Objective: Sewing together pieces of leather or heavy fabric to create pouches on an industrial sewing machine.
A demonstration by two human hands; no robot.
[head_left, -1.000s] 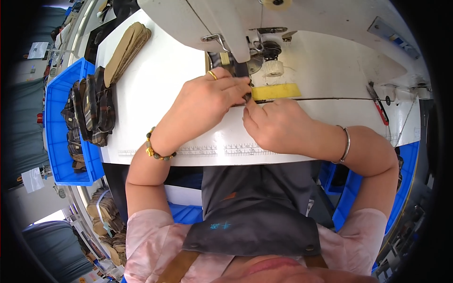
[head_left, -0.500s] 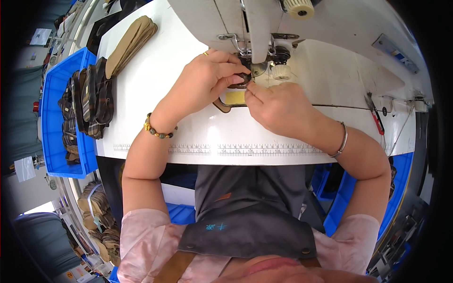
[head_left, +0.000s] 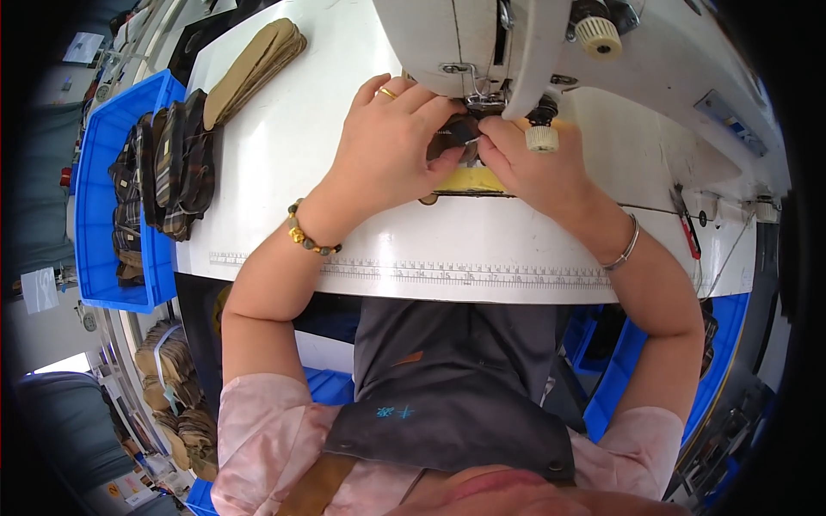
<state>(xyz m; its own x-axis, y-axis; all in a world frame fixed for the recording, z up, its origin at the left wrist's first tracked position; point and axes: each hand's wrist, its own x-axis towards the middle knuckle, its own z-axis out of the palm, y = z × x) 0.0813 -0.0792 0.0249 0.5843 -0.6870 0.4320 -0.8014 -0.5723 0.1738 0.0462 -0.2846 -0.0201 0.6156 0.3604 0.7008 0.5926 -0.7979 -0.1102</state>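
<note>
A small dark brown fabric piece (head_left: 446,144) lies under the presser-foot area of a white sewing machine (head_left: 439,39). My left hand (head_left: 387,146) curves around its left side, fingers at the far edge and thumb on the near edge. My right hand (head_left: 540,163) pinches its right edge, where a small pale bit shows between the fingertips. Close in front of the piece is a yellow strip (head_left: 469,181) on the machine bed. Fingers and machine parts cover the needle and much of the piece.
Stacked tan insole-shaped pieces (head_left: 254,73) lie at the far left of the white table (head_left: 344,232). Beside them, dark plaid pieces (head_left: 185,168) hang over a blue bin (head_left: 95,215). Red-handled snippers (head_left: 687,225) rest at right. A ruler strip (head_left: 465,273) follows the front edge.
The view has shifted, so the machine sits farther right. My hands have spread apart a little, baring more of the dark piece. My right hand has come closer beneath the machine head.
</note>
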